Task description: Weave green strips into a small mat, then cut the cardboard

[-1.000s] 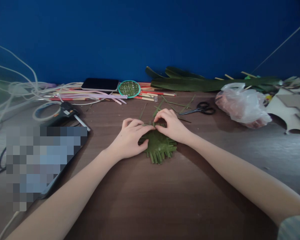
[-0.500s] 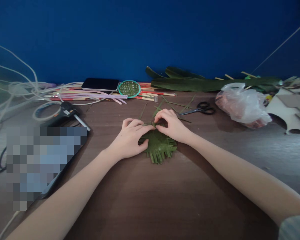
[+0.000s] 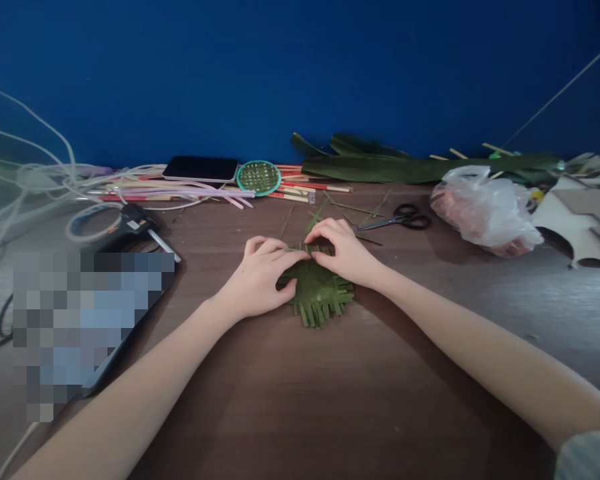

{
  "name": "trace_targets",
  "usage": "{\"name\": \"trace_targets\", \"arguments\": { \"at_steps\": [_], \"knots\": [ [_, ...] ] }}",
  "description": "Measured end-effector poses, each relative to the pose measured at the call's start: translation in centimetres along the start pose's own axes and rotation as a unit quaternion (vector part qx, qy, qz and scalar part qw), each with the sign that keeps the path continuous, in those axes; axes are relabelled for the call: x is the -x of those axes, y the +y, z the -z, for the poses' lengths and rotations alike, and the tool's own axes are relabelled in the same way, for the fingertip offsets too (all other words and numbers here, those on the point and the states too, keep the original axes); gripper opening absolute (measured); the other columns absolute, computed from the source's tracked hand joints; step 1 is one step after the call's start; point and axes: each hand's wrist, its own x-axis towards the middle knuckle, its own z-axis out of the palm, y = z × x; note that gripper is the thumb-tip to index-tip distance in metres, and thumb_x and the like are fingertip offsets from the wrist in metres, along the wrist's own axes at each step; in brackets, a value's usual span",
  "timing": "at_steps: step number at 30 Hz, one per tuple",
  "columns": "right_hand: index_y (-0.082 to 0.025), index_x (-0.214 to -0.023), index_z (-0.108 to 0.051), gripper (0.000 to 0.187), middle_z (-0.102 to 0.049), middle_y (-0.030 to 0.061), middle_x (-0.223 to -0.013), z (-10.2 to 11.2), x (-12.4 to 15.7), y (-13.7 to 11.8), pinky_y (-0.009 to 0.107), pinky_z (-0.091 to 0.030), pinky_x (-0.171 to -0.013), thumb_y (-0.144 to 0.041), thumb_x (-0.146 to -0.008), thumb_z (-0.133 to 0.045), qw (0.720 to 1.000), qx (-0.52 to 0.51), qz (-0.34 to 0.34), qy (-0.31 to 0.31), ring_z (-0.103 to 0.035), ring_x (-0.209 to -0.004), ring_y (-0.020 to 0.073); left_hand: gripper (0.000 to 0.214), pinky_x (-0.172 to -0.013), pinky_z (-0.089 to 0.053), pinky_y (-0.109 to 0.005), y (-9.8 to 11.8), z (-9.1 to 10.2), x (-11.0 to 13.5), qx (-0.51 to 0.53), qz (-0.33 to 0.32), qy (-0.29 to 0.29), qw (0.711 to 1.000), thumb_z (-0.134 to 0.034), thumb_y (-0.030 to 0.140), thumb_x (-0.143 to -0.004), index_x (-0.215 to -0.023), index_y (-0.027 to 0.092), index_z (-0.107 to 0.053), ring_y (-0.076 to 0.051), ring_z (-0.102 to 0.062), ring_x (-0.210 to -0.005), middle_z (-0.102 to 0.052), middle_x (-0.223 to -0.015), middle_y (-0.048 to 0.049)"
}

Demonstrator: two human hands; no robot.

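Observation:
A small mat woven from green leaf strips lies flat on the brown wooden table, with loose strip ends sticking out at its near and right edges. My left hand rests on the mat's left side, fingers pressing its far edge. My right hand pinches a leaf strip at the mat's far edge, fingertips close to those of the left hand. Thin loose strips lie just beyond the hands.
Black scissors lie to the far right, beside a crumpled plastic bag. Long green leaves, a dark phone, a round green woven disc and sticks line the blue wall. A glue gun and white cords lie left.
My right hand's fingers have shifted slightly at the mat's far edge. Everything else is as before.

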Motion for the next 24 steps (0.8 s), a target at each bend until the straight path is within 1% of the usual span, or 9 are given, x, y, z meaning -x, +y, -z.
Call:
{"name": "trace_targets", "arguments": {
  "at_steps": [11, 20, 24],
  "knots": [
    [-0.020, -0.079, -0.053, 0.009, -0.056, 0.0064, -0.095, -0.24, -0.07, 0.19, 0.038, -0.037, -0.085, -0.015, -0.071, -0.055, 1.000, 0.011, 0.006, 0.014, -0.045, -0.094, 0.0230, 0.036, -0.096, -0.027, -0.043, -0.01, -0.02, -0.03, 0.004, -0.003, 0.008, 1.000, -0.048, 0.023, -0.077, -0.112, 0.018, -0.057, -0.023, -0.051, -0.102, -0.065, -0.096, -0.0066],
    [-0.020, -0.077, -0.050, 0.012, -0.056, 0.0060, -0.092, -0.29, -0.01, 0.52, 0.039, -0.037, -0.083, -0.014, -0.069, -0.056, 0.999, -0.017, 0.018, 0.027, -0.046, -0.092, 0.0224, 0.035, -0.095, -0.028, -0.043, 0.10, 0.06, -0.06, 0.010, 0.003, 0.006, 1.000, -0.048, 0.023, -0.077, -0.110, 0.021, -0.057, -0.023, -0.051, -0.102, -0.065, -0.096, -0.0059],
    [-0.020, -0.073, -0.050, 0.011, -0.056, 0.0042, -0.086, -0.26, 0.04, 0.59, 0.036, -0.037, -0.081, -0.010, -0.069, -0.053, 0.997, -0.032, 0.039, 0.052, -0.046, -0.086, 0.0196, 0.036, -0.095, -0.028, -0.043, 0.05, 0.05, -0.07, 0.006, 0.003, 0.004, 1.000, -0.048, 0.023, -0.077, -0.112, 0.021, -0.056, -0.023, -0.051, -0.103, -0.065, -0.097, -0.0059]
  ]
}}
